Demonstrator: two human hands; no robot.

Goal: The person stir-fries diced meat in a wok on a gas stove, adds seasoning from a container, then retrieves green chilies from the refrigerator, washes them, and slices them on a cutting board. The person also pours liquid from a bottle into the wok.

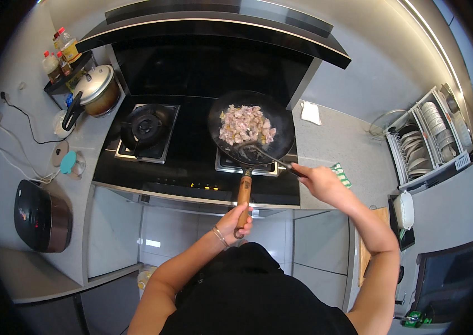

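Note:
A dark wok (280,121) sits over the right burner of the black gas cooktop (190,138). Pale pinkish chunks of meat (245,123), mixed with small yellowish bits, lie inside it. My left hand (236,222) is wrapped around the wok's wooden handle (244,194), near its looped metal end. In my right hand (322,184) is a spatula (272,158) with a dark handle; its head rests inside the wok, at the near side of the meat. Much of the right burner is hidden under the wok.
Left of the cooktop stand a pressure cooker (98,90), a jar with a teal lid (69,162) and a rice cooker (44,215). A range hood (219,31) overhangs the back. At right are a green-white cloth (341,175), a dish rack (429,138) and a wooden board (381,217).

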